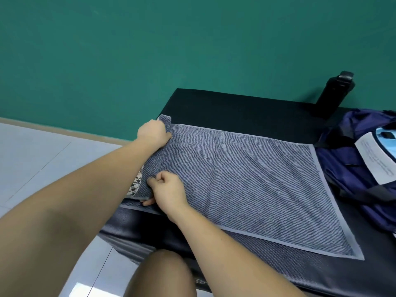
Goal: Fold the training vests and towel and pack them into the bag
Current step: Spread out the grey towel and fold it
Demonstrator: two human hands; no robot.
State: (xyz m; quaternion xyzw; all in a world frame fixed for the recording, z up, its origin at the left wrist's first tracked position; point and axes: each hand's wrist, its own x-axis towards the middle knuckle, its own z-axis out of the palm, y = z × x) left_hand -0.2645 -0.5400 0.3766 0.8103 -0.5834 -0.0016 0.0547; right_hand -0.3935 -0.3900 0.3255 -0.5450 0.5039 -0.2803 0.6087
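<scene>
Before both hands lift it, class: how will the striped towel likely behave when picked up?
Probably floppy: the towel bunches where the left hand and right hand pinch its end. Likely light, since it lies thin and flat on the bench. Its ribbed weave probably resists slipping.

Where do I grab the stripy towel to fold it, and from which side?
Take the towel by the two corners of its left short edge, coming from the left end, as the left hand and right hand do now. It lies flat along the bench with its other end by the bag, so that edge can probably be carried straight over rightward.
</scene>
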